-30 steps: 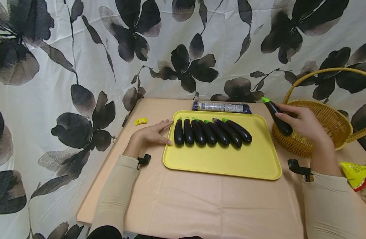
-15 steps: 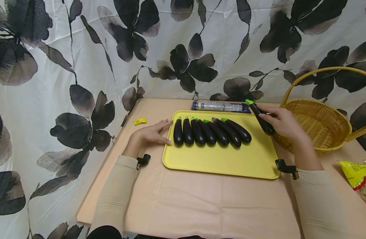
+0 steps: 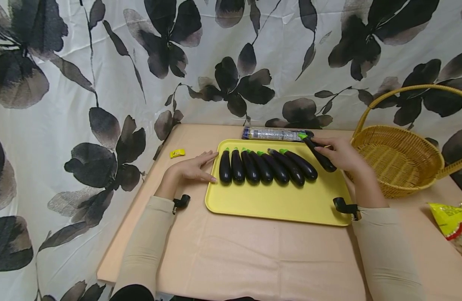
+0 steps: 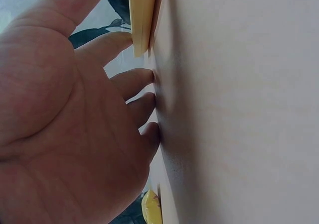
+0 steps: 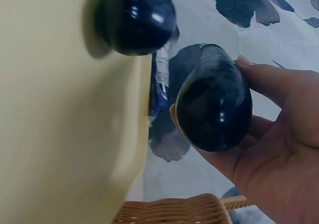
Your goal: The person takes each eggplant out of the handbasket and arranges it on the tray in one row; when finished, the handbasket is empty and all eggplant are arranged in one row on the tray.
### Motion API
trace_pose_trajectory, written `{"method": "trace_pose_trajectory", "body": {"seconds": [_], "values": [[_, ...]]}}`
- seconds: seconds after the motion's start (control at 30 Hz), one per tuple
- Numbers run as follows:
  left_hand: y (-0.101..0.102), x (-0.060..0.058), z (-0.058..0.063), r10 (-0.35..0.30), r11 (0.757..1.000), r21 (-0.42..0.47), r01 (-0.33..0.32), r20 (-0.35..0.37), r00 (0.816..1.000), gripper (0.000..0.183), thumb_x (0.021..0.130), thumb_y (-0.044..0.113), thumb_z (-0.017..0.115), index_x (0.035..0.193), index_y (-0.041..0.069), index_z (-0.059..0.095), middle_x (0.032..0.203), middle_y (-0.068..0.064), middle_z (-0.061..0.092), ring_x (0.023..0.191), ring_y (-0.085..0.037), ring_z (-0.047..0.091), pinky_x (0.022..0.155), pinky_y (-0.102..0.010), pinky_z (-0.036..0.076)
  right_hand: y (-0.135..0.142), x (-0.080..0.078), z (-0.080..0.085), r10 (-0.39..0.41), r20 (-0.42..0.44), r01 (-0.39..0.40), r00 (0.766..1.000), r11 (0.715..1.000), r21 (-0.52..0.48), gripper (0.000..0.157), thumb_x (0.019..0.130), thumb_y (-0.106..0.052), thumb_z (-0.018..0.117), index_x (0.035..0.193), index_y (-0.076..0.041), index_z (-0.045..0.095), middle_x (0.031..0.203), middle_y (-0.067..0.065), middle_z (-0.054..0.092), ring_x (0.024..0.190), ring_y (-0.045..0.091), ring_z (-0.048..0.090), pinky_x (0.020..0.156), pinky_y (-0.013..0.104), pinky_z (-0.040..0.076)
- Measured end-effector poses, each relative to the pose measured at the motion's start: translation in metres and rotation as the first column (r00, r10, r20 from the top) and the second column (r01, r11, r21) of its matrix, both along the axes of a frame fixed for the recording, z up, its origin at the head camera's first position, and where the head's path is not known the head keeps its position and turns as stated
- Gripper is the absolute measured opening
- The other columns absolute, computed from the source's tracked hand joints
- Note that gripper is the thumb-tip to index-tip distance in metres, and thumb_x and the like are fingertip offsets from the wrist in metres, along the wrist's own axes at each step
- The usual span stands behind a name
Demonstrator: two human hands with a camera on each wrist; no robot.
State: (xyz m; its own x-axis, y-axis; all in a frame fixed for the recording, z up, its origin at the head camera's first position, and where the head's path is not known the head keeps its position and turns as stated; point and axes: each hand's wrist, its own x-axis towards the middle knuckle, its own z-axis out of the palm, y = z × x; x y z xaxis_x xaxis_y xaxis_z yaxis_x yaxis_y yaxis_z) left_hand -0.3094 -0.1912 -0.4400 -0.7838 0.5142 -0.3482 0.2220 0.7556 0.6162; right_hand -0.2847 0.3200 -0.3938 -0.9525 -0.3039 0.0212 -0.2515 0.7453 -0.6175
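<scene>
My right hand grips a dark purple eggplant with a green stem, over the right end of the yellow tray. In the right wrist view the held eggplant shows its round end toward the camera, fingers and thumb around it. Several more eggplants lie side by side on the tray, stems toward the back. At the tray's left rim rests my left hand, fingers extended; the left wrist view shows its fingertips down at the table and one finger against the tray's edge.
A wicker basket with a tall handle stands right of the tray. Behind the tray lies a long blue packet. A small yellow packet sits at the left, and a yellow bag at the right edge. Floral cloth hangs behind.
My right hand has carried the eggplant leftward from beside the basket to over the tray's right end, near the row. My left hand has stayed at the tray's left rim.
</scene>
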Motion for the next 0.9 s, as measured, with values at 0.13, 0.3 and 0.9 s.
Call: {"method": "trace_pose_trajectory", "body": {"seconds": [0.13, 0.3, 0.9], "values": [[0.000, 0.000, 0.001, 0.002, 1.000, -0.006, -0.002, 0.000, 1.000, 0.118, 0.079, 0.057, 0.087, 0.169, 0.030, 0.015, 0.177, -0.007, -0.003, 0.163, -0.027, -0.010, 0.131, -0.055, 0.000, -0.003, -0.002, -0.007, -0.005, 0.013, 0.005, 1.000, 1.000, 0.002, 0.046, 0.110, -0.024, 0.053, 0.154, -0.009, 0.051, 0.153, 0.029, 0.050, 0.108, 0.035, 0.060, 0.080, 0.035, 0.050], [0.000, 0.001, 0.002, 0.001, 1.000, -0.014, -0.001, -0.001, 1.000, 0.118, 0.080, 0.056, 0.086, 0.169, 0.029, 0.015, 0.177, -0.007, -0.003, 0.163, -0.028, -0.010, 0.131, -0.056, 0.000, -0.003, -0.003, -0.017, 0.007, 0.019, -0.006, 1.000, 1.000, -0.026, 0.046, 0.111, -0.022, 0.050, 0.154, -0.005, 0.051, 0.153, 0.033, 0.048, 0.119, 0.038, 0.058, 0.092, 0.045, 0.049], [0.001, 0.001, 0.002, 0.004, 1.000, -0.017, -0.004, 0.004, 1.000, 0.117, 0.080, 0.057, 0.086, 0.169, 0.030, 0.015, 0.177, -0.004, -0.002, 0.163, -0.026, -0.010, 0.131, -0.055, 0.000, -0.005, -0.008, -0.035, 0.018, 0.030, -0.020, 0.999, 0.998, 0.065, 0.040, 0.111, -0.019, 0.051, 0.149, -0.009, 0.058, 0.146, 0.032, 0.056, 0.120, 0.040, 0.057, 0.093, 0.050, 0.044]]}}
